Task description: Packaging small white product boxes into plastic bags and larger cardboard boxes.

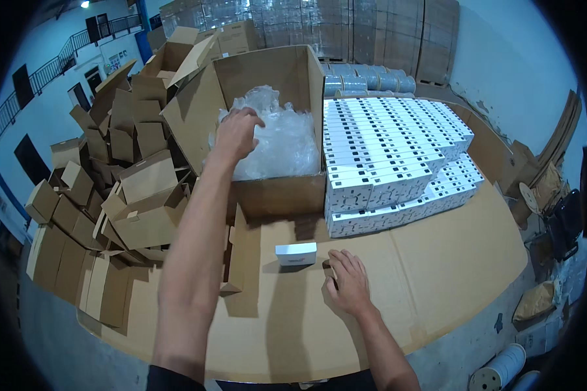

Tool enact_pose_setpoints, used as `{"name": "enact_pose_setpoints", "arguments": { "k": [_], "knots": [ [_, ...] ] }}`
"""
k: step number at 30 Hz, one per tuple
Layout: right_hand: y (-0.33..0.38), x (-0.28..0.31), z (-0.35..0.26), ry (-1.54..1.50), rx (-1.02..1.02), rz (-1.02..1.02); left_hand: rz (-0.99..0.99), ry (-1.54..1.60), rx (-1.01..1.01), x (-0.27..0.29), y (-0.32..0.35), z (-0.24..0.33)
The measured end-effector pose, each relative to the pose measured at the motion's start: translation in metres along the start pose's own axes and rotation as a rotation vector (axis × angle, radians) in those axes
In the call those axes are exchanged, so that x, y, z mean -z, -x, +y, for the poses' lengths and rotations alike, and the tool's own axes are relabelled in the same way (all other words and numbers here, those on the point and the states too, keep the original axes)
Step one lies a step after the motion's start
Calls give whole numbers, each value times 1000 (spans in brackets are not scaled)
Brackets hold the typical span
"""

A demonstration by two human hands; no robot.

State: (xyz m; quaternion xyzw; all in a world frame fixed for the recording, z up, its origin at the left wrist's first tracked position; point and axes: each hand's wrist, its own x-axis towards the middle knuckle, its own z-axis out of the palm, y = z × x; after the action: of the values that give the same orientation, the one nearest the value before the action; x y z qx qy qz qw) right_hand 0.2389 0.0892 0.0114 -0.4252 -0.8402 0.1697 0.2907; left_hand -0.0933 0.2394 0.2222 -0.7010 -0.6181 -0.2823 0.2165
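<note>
Reaches with the left grip [239, 135] over clear plastic [284, 142] inside the large carton [277, 199]; cannot tell, from the partly bent fingers, between released and grasping. Holds nothing in the right grip [351, 283], released, fingers loosely bent. Has the small white box [297, 254] just left of the right grip, apart from its fingertips, on the counter [450, 254], well back from the left grip and to its right. Shows stacked white boxes [391, 156] forward of the right grip, open brown cartons [143, 218] left of the left grip.

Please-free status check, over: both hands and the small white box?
Left hand over clear plastic in open carton. Right hand beside small white box, not holding it. Nothing between them.
</note>
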Motion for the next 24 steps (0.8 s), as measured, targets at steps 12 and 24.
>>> {"name": "enact_pose_setpoints", "arguments": {
  "k": [12,24],
  "knots": [
    [7,-1,11,-10,-20,38,51,332,-25,45,-34,5],
    [-1,18,-6,-1017,-105,276,89,673,105,104,118,122]
  ]
}}
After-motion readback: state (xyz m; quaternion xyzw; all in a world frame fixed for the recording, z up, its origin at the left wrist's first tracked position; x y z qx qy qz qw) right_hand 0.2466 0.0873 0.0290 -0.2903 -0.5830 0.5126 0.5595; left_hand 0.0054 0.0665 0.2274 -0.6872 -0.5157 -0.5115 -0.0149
